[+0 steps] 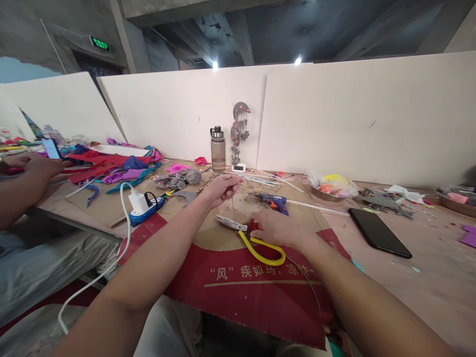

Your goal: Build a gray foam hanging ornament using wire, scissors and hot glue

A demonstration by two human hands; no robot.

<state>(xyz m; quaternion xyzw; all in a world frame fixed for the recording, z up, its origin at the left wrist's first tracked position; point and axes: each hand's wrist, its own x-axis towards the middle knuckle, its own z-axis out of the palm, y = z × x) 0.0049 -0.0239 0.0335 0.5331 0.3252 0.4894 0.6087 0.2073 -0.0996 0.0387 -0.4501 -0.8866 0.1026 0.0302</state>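
My left hand [224,189] is raised over the cardboard with thumb and forefinger pinched on a strand of grey yarn [233,208]. The strand hangs straight down towards the scissors. Lower and to the right, my right hand [273,227] has its fingers curled beside a small red thing [253,226]; what they grip is hidden. Yellow-handled scissors [265,257] lie under and in front of that hand, blades pointing left. More grey yarn trails from beneath the right hand across the red printed cardboard [245,297]. Behind it rests a blue glue gun [273,202].
A water bottle [218,151] and a grey moon-shaped hanging ornament [241,130] stand by the white partition. A ball of grey yarn [194,177] and a blue power strip [147,212] lie left. At right are a phone [379,233] and a metal bowl [327,195]. Another person's hands [33,166] are at far left.
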